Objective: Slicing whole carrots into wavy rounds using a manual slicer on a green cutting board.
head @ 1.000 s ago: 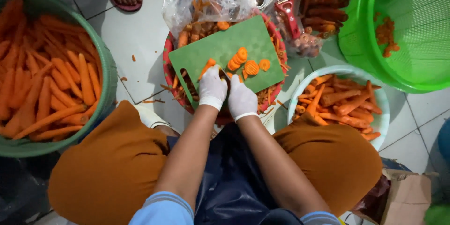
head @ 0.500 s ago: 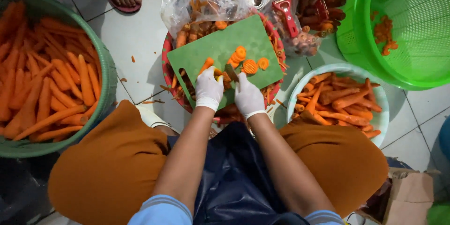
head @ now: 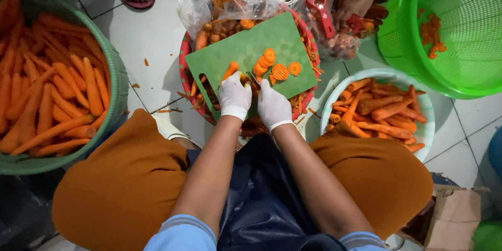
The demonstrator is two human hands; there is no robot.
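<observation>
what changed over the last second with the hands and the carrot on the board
Both gloved hands, left hand and right hand, stay close together over the green cutting board, working a carrot piece. The slices look barely changed. The tub of carrots and the white bowl stayed put.

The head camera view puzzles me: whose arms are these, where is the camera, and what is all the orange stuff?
The camera sits on a person's head and looks straight down, so the two arms belong to that person. Both hands wear white gloves. The left hand holds a carrot piece down on a green cutting board. The right hand seems to grip a knife, mostly hidden. Crinkle-cut carrot slices lie on the board, which rests on a red basket. A green tub of peeled carrots stands on the person's left, and a pale bowl of carrots and a bright green basket on the right. Another person's hand works near a red peeler.
</observation>
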